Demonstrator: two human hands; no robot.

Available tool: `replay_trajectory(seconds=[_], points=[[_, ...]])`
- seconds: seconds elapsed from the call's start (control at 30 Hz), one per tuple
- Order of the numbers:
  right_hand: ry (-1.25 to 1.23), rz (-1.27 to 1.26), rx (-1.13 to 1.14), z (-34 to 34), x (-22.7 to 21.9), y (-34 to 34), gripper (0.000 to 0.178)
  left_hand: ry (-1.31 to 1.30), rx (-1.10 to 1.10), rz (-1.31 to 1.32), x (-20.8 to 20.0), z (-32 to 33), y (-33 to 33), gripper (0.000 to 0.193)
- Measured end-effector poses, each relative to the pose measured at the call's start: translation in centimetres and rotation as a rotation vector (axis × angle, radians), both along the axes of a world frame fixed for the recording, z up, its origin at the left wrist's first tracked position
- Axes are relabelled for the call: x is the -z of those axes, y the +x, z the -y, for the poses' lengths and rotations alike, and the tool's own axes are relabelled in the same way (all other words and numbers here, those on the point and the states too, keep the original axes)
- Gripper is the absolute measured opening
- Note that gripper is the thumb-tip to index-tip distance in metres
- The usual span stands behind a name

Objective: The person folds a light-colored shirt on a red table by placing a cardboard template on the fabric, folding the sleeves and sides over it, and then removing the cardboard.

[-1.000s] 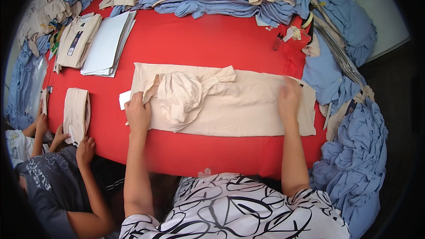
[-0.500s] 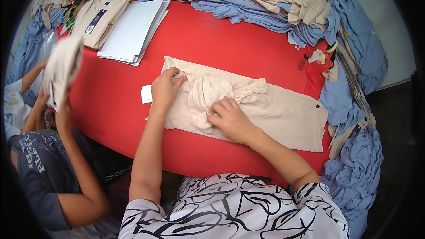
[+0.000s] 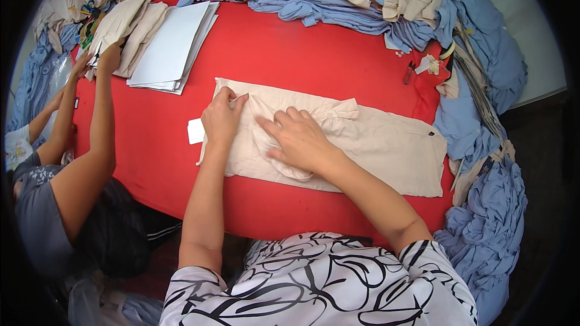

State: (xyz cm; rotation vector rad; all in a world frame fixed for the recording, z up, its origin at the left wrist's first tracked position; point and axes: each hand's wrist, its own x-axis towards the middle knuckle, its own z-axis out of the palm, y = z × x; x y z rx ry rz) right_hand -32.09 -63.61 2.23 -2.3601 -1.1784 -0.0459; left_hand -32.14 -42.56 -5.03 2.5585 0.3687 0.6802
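A beige garment point(image 3: 386, 145), likely a shirt, lies lengthwise across the red table in front of me, with a small dark label at its right end. Its left half is bunched and wrinkled. At the far left part of the cloth, my left hand point(image 3: 221, 118) pinches a bit of fabric between thumb and fingers. My right hand point(image 3: 300, 140) rests on the bunched folds, palm down, fingers spread and holding nothing visible. A white card or board corner point(image 3: 195, 131) pokes out from the garment's left edge, beside my left wrist.
White sheets point(image 3: 172, 45) lie stacked at upper left, beside folded beige garments point(image 3: 136, 39) where a co-worker's hands point(image 3: 103, 59) work. Beige and blue garments point(image 3: 338, 0) are piled along the far edge. Red-handled snips point(image 3: 409, 72) and blue cloth heaps point(image 3: 486, 223) are at right.
My right hand has slid up and left over the folds, its fingers spreading. My left hand keeps its pinch. The co-worker has carried a folded beige garment to the pile at upper left.
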Motion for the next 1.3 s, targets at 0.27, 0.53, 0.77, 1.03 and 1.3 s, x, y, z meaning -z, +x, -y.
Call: replay_trajectory(seconds=[0.27, 0.53, 0.77, 1.03, 1.3], points=[[0.486, -0.631, 0.255, 19.4, -3.6, -2.3, 0.027, -0.075, -0.025, 0.038, 0.4, 0.1, -0.3, 0.032], [0.387, -0.489, 0.742, 18.5, 2.6, -7.1, 0.044, 0.026, 0.032, -0.032, -2.5, 0.7, -1.1, 0.029], [0.218, -0.228, 0.706, 15.1, 1.9, -3.9, 0.024, -0.295, 0.532, -0.182, -5.3, 5.4, -3.3, 0.026], [0.571, -0.771, 0.581, 12.8, -3.0, -6.7, 0.025, -0.832, 0.486, -0.222, -4.3, 0.5, 0.1, 0.034], [0.269, -0.311, 0.544, 11.1, 2.4, -7.8, 0.019, -0.133, 0.247, 0.152, -5.4, 3.2, 0.7, 0.023]])
